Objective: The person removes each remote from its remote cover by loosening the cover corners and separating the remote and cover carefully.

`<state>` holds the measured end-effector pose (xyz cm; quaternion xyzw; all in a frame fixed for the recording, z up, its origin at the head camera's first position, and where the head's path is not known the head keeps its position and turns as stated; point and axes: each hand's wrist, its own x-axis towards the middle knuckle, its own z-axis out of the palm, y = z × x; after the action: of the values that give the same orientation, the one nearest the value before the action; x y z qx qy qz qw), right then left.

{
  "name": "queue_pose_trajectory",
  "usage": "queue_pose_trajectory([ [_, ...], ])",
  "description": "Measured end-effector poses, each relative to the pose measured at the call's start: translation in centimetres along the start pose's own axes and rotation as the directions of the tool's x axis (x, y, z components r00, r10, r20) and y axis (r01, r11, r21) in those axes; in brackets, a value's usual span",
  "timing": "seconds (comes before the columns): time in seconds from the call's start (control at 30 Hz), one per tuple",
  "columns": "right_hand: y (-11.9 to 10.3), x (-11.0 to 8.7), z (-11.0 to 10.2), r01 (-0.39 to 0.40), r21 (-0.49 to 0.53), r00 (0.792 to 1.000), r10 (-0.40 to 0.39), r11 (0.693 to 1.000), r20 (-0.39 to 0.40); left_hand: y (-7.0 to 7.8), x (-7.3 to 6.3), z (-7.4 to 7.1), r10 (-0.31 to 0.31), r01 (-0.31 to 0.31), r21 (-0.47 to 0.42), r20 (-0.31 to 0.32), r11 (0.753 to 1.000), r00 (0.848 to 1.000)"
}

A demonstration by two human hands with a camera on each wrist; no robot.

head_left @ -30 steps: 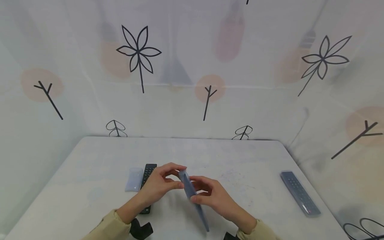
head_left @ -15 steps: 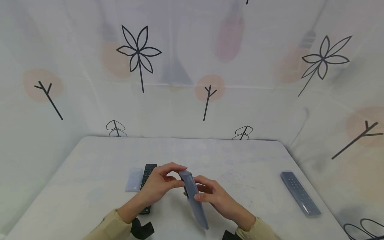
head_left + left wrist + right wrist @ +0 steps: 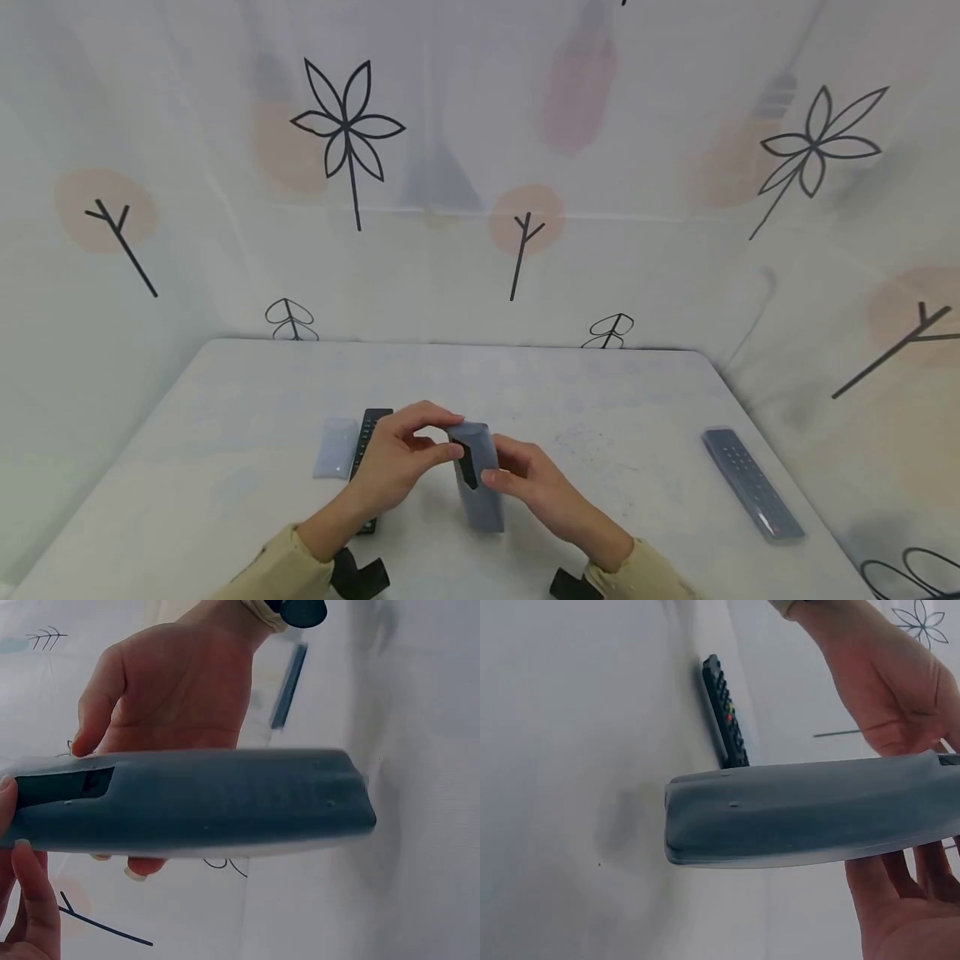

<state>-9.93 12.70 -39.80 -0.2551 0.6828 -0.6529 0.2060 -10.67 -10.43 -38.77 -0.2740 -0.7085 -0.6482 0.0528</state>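
Observation:
A remote control in a translucent bluish sleeve is held tilted above the table between both hands. Thumb and fingers of my left hand pinch its upper end, beside a cutout that bares dark plastic. My right hand grips its right edge, thumb on the near face and fingers behind. In the left wrist view the sleeve's broad face shows, with the dark slot near the left fingertips. In the right wrist view its lower end points left, away from the hands.
Left of the hands, a black remote lies on the white table, partly hidden by the left arm. Against it lies a pale blue translucent packet. Another sleeved remote lies near the right edge. Patterned cloth hangs behind.
The sleeved remote has turned from nearly edge-on to show its broad face and dark cutout, its lower end swinging up and left. Both hands keep their hold and have barely moved.

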Motion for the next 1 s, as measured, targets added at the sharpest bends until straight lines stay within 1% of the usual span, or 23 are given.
queue_pose_trajectory([
  [0.13,0.0,0.2,0.3,0.02,-0.026,0.999,-0.021,0.999,-0.047,0.2,0.1,0.1,0.033,-0.032,0.006,-0.014,0.999,0.999],
  [0.2,0.1,0.3,0.4,0.044,-0.048,0.996,-0.047,0.998,-0.079,0.2,0.1,0.2,0.045,-0.045,0.002,-0.023,0.999,0.999],
  [0.27,0.2,0.4,0.6,0.102,-0.107,0.986,-0.115,0.989,-0.123,0.2,0.1,0.4,0.052,-0.053,-0.008,-0.027,0.999,0.998],
  [0.3,0.2,0.4,0.7,0.14,-0.146,0.975,-0.162,0.979,-0.149,0.1,0.1,0.4,0.055,-0.056,-0.012,-0.027,0.998,0.998],
  [0.37,0.3,0.4,0.8,0.216,-0.228,0.944,-0.263,0.949,-0.201,-0.1,0.0,0.6,0.067,-0.068,-0.012,-0.026,0.998,0.997],
  [0.47,0.2,0.5,0.9,0.328,-0.347,0.874,-0.422,0.879,-0.241,-0.5,-0.1,0.9,0.106,-0.106,-0.002,-0.021,0.994,0.994],
  [0.53,0.0,0.6,0.9,0.383,-0.405,0.831,-0.501,0.83,-0.241,-0.7,-0.1,1.0,0.138,-0.138,0.012,-0.026,0.99,0.99],
  [0.6,-0.1,0.8,0.9,0.433,-0.466,0.786,-0.576,0.771,-0.223,-1.0,0.0,1.2,0.181,-0.181,0.026,-0.034,0.983,0.983],
  [0.63,-0.2,0.9,1.0,0.447,-0.494,0.767,-0.604,0.746,-0.217,-1.1,0.0,1.3,0.207,-0.206,0.032,-0.037,0.978,0.978],
  [0.7,-1.0,0.9,1.4,0.457,-0.553,0.734,-0.647,0.696,-0.208,-0.8,0.2,1.6,0.256,-0.253,0.055,-0.043,0.966,0.966],
  [0.73,-1.3,0.9,1.6,0.459,-0.576,0.721,-0.662,0.677,-0.203,-0.6,0.2,1.8,0.281,-0.278,0.067,-0.043,0.958,0.959],
  [0.8,-1.4,1.1,1.8,0.479,-0.594,0.696,-0.692,0.646,-0.192,0.0,0.4,2.0,0.309,-0.305,0.076,-0.043,0.949,0.95],
  [0.83,-1.2,1.3,1.8,0.489,-0.6,0.686,-0.704,0.633,-0.184,0.4,0.5,2.2,0.314,-0.31,0.077,-0.043,0.948,0.948],
  [0.87,-1.0,1.4,1.8,0.498,-0.6,0.679,-0.712,0.626,-0.179,0.8,0.6,2.3,0.309,-0.305,0.078,-0.046,0.949,0.95],
  [0.97,0.9,2.2,1.5,0.538,-0.566,0.667,-0.726,0.625,-0.168,0.9,0.6,2.4,0.295,-0.292,0.063,-0.059,0.954,0.954],
  [1.0,1.4,2.4,1.4,0.539,-0.558,0.669,-0.723,0.631,-0.171,0.9,0.6,2.5,0.293,-0.289,0.057,-0.064,0.956,0.954],
])
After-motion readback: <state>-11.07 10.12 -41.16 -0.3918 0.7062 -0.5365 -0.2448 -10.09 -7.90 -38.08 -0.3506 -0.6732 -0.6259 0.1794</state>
